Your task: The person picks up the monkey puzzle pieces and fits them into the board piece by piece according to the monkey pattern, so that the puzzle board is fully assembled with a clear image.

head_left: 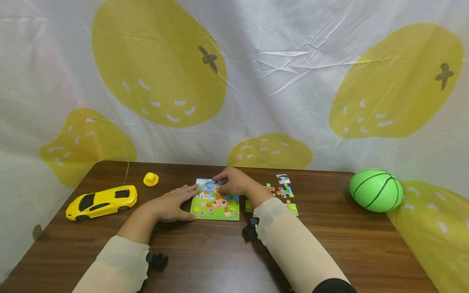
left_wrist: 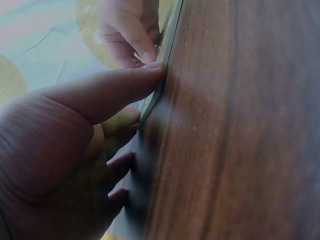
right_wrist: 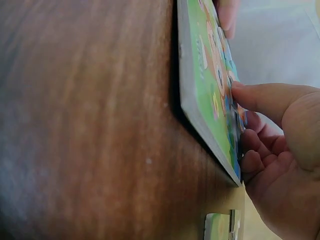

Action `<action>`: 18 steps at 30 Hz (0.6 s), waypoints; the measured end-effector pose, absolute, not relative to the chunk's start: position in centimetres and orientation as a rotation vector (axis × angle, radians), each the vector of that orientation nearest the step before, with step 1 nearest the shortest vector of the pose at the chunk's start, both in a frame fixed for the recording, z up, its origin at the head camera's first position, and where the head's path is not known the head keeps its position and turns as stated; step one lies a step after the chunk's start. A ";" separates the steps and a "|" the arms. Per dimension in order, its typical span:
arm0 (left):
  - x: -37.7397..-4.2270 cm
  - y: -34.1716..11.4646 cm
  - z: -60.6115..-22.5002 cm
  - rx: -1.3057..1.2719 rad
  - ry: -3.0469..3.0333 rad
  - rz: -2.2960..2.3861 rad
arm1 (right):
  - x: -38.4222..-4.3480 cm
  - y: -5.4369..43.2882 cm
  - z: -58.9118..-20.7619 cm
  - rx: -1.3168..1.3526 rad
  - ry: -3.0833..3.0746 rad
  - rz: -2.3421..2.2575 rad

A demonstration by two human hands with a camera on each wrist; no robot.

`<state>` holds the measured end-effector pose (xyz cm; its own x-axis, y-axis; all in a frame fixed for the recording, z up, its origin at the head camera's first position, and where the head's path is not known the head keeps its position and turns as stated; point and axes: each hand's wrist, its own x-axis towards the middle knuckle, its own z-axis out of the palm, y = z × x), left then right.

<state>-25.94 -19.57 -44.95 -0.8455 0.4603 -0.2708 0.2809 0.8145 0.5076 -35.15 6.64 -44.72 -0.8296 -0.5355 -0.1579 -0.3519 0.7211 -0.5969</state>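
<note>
A square jigsaw puzzle (head_left: 216,215) with a cartoon monkey on green grass lies on the table in front of me. My left hand (head_left: 169,205) rests along its left side, fingers extended toward the far corner and thumb touching the near one. Over the puzzle's upper right part, my right hand (head_left: 236,182) pinches a small puzzle piece (right_wrist: 243,118) against the picture, mostly hidden by the fingers. Several loose puzzle pieces (head_left: 286,191) lie to the right, partly behind my right forearm.
A yellow toy car (head_left: 102,202) and a small yellow rubber duck (head_left: 150,179) stand on the left of the brown wooden table (head_left: 205,260). At the right edge sits a green ball (head_left: 375,190) with black lines. A lemon-print cloth (head_left: 264,81) hangs behind the table.
</note>
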 end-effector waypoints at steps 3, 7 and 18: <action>-25.9 -19.6 -44.9 0.559 2.615 0.649 | -35.2 6.6 -44.7 -0.719 2.608 -0.767; -26.0 -19.6 -45.0 0.568 2.618 0.646 | -35.2 6.6 -44.6 -0.747 2.617 -0.710; -26.1 -19.6 -45.1 0.575 2.621 0.648 | -34.8 6.6 -44.2 -0.783 2.633 -0.610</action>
